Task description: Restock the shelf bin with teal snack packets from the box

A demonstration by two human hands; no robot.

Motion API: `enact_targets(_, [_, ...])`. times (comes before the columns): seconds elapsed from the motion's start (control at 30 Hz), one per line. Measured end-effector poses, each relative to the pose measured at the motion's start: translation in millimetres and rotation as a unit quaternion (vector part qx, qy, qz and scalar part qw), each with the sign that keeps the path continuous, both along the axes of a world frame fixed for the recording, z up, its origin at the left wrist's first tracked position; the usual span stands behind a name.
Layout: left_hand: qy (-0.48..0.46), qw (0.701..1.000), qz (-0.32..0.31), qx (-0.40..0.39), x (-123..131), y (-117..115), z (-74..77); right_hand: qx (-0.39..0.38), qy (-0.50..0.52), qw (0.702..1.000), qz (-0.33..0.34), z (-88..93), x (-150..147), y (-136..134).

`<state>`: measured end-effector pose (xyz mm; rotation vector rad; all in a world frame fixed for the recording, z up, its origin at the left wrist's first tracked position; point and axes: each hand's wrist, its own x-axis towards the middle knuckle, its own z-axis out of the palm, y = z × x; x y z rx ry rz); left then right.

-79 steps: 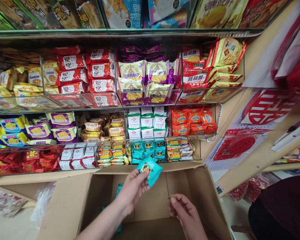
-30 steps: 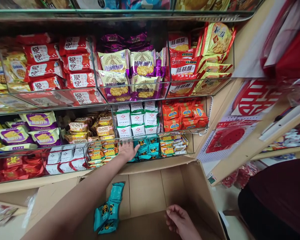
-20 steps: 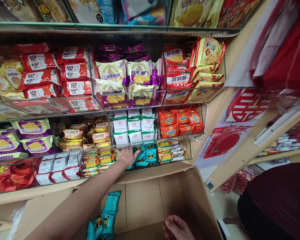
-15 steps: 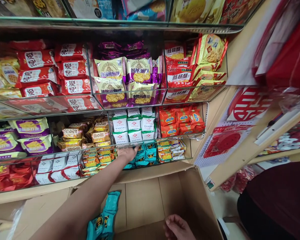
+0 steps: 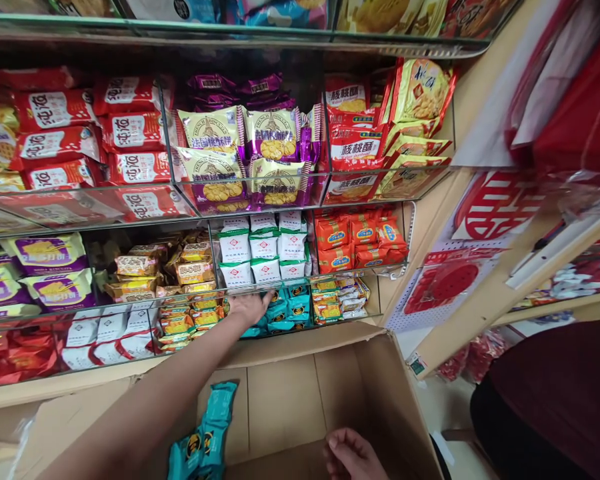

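My left hand [image 5: 249, 308] reaches over the box to the lowest shelf, at the teal snack packets [image 5: 299, 303] in their glass-fronted bin. Its back faces me with the thumb spread to the right; the fingertips are hidden under the shelf edge above. I see no packet in its grip. Low in the frame, my right hand [image 5: 351, 455] hovers over the cardboard box [image 5: 285, 400], fingers loosely curled toward the thumb, with nothing visible in them. More teal packets [image 5: 221, 403] lie in the box's left part, partly behind my left forearm.
White-and-green packets [image 5: 266, 247] and orange-red packets [image 5: 364, 233] fill the shelf above. Small orange packets [image 5: 177, 323] flank the teal bin on the left. Glass shelf fronts run across the view. A person in dark clothing [image 5: 555, 393] is at the right.
The view has shifted slightly, moving the shelves a little left and up in the picture. My left hand stays at the teal bin, and my right hand keeps its curled pose.
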<state>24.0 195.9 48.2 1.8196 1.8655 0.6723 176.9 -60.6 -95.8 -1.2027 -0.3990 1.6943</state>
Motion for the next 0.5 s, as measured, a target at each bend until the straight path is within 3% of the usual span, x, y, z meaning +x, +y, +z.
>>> enact_targets(0.1, [-0.012,0.999,-0.043,0.025,-11,-23,5.0,0.001,-0.004,1.0,0.005,-0.1,1,-1])
enact_targets(0.2, [-0.041,0.993,-0.102,0.041,-27,-63,25.4,0.001,-0.013,1.0,0.007,-0.8,0,-1])
enact_targets(0.3, [-0.053,0.975,-0.216,0.021,-50,-118,41.5,-0.003,-0.007,1.0,0.004,-1.3,-1,-1])
enact_targets(0.33, [-0.015,0.952,-0.305,0.009,-58,-137,40.1,-0.002,-0.004,1.0,0.002,-1.3,-1,-1])
enact_targets(0.37, [0.032,0.929,-0.368,0.007,-67,-154,34.0,-0.003,-0.001,1.0,0.0,-1.3,-2,-1])
enact_targets(0.43, [0.113,0.89,-0.44,-0.043,-83,-180,7.7,-0.009,-0.002,1.0,-0.006,-1.0,-3,-2])
enact_targets(0.47, [0.164,0.881,-0.438,-0.076,-91,-188,-10.6,-0.011,-0.003,1.0,-0.008,-0.7,-3,-3])
enact_targets(0.5, [0.24,0.882,-0.391,-0.105,-98,-192,-30.7,-0.012,-0.005,1.0,-0.011,-0.2,-4,-3])
